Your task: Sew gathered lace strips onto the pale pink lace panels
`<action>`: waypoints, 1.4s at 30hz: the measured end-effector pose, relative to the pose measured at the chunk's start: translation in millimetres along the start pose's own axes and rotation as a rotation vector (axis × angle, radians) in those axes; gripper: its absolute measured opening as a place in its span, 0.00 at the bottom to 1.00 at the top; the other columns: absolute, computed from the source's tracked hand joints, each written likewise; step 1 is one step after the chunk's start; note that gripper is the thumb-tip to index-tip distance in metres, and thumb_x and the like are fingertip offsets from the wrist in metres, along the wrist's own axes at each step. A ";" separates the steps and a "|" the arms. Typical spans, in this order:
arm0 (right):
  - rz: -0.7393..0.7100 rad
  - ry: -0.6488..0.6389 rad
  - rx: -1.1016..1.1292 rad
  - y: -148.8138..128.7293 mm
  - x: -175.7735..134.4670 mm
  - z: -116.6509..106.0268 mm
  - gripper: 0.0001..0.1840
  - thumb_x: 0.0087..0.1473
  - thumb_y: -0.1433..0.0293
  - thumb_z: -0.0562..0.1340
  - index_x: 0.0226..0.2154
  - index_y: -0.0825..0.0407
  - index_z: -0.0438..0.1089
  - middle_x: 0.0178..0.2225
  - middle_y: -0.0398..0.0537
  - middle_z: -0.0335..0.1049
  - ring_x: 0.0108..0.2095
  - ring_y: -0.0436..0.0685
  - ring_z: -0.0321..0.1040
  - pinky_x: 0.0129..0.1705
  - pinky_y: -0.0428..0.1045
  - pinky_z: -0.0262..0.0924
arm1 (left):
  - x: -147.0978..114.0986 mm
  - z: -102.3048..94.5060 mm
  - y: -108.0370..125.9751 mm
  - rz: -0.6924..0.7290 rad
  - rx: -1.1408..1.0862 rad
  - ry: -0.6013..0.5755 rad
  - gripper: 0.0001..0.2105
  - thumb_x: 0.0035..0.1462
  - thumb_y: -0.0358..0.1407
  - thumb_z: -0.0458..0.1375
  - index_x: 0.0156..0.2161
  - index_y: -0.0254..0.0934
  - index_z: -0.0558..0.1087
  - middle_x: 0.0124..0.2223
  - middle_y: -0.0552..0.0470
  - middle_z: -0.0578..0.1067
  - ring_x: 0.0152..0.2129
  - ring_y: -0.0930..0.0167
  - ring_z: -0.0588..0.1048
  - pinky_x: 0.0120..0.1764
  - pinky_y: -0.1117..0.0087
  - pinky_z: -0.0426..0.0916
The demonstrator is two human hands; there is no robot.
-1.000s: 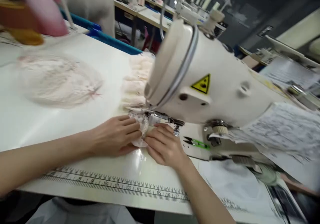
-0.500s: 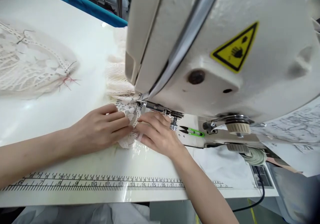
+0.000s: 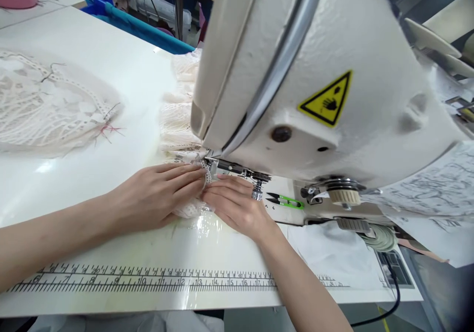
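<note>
Pale lace fabric (image 3: 190,208) lies under the needle area of a sewing machine (image 3: 266,83), partly covered by both hands. My left hand (image 3: 168,191) rests over the lace with its fingers stretched out, their tips close to the presser foot (image 3: 210,163). Just right of them, my right hand (image 3: 235,201) lies on the edge of the lace, its fingers extended and close together. The tips of the two hands nearly meet. My left thumb is hidden. More gathered lace (image 3: 179,120) spreads behind the needle, beside the machine head.
Green thread snips (image 3: 285,200) lie right of my right hand. At the left is another lace piece (image 3: 55,105) with red thread ends. A ruler strip (image 3: 155,280) runs along the front table edge. White cloth (image 3: 333,250) and a black cable (image 3: 394,287) are at the right.
My left fingers have gone from bent on the lace to stretched flat over it, nearer the presser foot. My right hand stays beside it, its fingers flatter. The camera view has shifted slightly.
</note>
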State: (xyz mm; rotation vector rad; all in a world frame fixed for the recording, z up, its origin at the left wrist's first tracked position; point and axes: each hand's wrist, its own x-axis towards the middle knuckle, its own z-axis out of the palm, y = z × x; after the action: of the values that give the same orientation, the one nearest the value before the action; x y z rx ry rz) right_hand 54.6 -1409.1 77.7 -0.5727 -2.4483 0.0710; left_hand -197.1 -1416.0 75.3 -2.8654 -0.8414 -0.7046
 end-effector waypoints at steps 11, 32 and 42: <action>-0.016 -0.016 -0.068 1.8 -4.8 2.9 0.10 0.70 0.75 0.58 0.46 0.52 0.75 0.41 0.47 0.81 0.46 0.53 0.78 0.54 0.50 0.74 | -6.3 5.9 -2.0 -0.046 0.033 -0.109 0.25 0.66 0.37 0.52 0.65 0.35 0.70 0.63 0.45 0.76 0.64 0.60 0.71 0.64 0.58 0.68; 0.090 0.061 -0.150 0.5 -3.1 0.9 0.08 0.69 0.75 0.58 0.43 0.51 0.74 0.36 0.43 0.81 0.42 0.52 0.78 0.45 0.47 0.70 | 4.5 4.3 0.4 -0.005 0.149 -0.138 0.23 0.70 0.36 0.46 0.63 0.30 0.71 0.63 0.41 0.75 0.63 0.59 0.72 0.59 0.59 0.74; 0.025 0.086 -0.137 -4.0 1.5 1.7 0.12 0.68 0.78 0.56 0.40 0.52 0.75 0.38 0.45 0.82 0.42 0.51 0.79 0.55 0.49 0.72 | -4.1 5.2 4.4 0.049 0.094 0.016 0.20 0.71 0.28 0.42 0.58 0.31 0.73 0.59 0.43 0.79 0.58 0.66 0.77 0.58 0.65 0.75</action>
State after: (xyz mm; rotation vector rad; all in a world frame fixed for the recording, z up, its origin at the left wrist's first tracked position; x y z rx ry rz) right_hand 51.0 -1412.0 77.9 -0.6523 -2.3750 -0.1095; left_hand -195.7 -1420.8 69.1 -2.7837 -0.7779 -0.6635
